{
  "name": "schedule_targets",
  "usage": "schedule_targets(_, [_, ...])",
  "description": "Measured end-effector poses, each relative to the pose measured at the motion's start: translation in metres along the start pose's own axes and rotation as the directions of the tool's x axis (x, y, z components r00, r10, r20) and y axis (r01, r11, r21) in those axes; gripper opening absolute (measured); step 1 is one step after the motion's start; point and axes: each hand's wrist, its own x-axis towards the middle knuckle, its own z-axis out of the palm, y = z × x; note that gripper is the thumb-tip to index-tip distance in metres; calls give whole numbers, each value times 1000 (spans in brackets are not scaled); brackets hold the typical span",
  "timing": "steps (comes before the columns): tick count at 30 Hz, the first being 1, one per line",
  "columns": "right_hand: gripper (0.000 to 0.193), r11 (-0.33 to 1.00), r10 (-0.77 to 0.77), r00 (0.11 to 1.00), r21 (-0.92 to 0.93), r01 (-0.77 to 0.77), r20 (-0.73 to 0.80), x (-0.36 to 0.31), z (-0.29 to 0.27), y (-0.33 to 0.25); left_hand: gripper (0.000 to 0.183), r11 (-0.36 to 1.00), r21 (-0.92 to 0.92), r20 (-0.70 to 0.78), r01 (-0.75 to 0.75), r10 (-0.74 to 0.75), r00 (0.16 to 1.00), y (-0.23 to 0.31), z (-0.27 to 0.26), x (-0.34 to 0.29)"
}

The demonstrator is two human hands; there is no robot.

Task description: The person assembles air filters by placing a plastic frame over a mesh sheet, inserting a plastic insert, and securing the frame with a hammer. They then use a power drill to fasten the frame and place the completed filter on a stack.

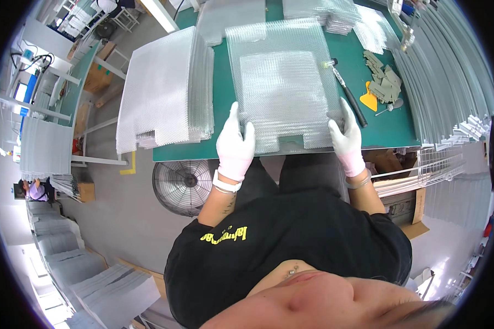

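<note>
A silvery expanded-mesh sheet (282,41) lies before me on the green table, with a smaller mesh piece (280,77) over or under it; which, I cannot tell. The near edge has a small rectangular notch. My left hand (236,143), in a white glove with a pink cuff, rests beside the left near corner, fingers stretched upward and thumb apart. At the opposite side, my right hand (347,137), gloved alike, has its fingers extended along the edge and its thumb by the near corner. Neither hand is wrapped around anything; whether the fingertips press the edges is unclear.
A tall stack of mesh sheets (162,88) stands left. On the right lie a black-handled hammer (350,96), a yellow scraper-like piece (369,97) and grey-green strips (387,85). Many thin panels (444,71) line the far right. A floor fan (184,186) stands below the table's left edge.
</note>
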Motion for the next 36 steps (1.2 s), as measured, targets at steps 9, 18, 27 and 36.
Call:
schedule_targets(9, [67,996,-27,1000,-88,26,-4,-5,0,13,82,962,-204,113,180,-159,981,-1,4,0])
schedule_targets(18, [73,957,-20,998,-288,38,64,-8,-3,12,80,986,166,69,1,-13,998,11,0,-2])
schedule_targets(27, [57,806,400,906,416,-421,142,-3,-14,28,68,593,-705,200,390,-361,911,0,-4,6])
schedule_targets(36, [61,772,315,902,473,-425,296,-1,-11,46,56,489,-788,194,375,-380,904,-6,-5,18])
